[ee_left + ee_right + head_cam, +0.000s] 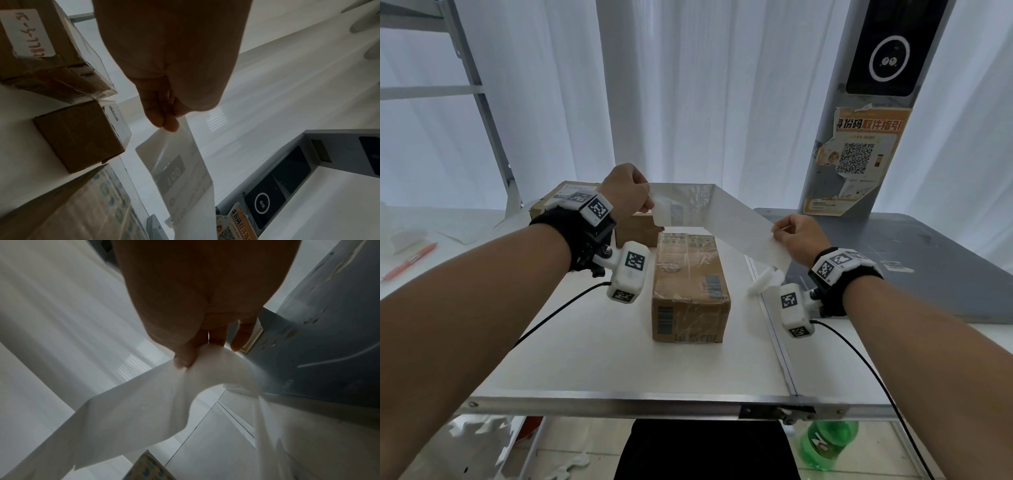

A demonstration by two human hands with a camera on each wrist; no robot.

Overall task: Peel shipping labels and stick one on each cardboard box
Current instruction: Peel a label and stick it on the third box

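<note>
White backing paper point(736, 222) stretches in the air between both hands, above the far end of a cardboard box point(690, 287) that lies lengthwise at the centre of the pale surface point(592, 359). The left hand point(625, 192), at about 11 o'clock from that box, has its fingers point(164, 120) curled and pinching the edge of a shipping label point(671, 209), whose printed face shows grey through the sheet in the left wrist view. The label hangs partly lifted from the backing at its left end. The right hand point(796, 236), at about 2 o'clock from the box, pinches the other end of the strip between thumb and fingers point(185, 360); the loose tail of paper curls down under that wrist.

Two more cardboard boxes stand beyond the centre one at about 11 o'clock, under the left hand: a larger box point(41, 53) bearing a white sticker with handwriting, and a smaller box point(82, 136) just beside it. The centre box carries barcode stickers and clear tape on its top and near face.

A grey panel point(914, 263) adjoins the surface at 3 o'clock, and a grey pillar point(873, 102) with a dark screen and an orange QR poster rises at 1 o'clock. A pink pen point(409, 262) lies at 9 o'clock, well apart. A green bottle point(825, 445) stands on the floor below the surface's near edge.
</note>
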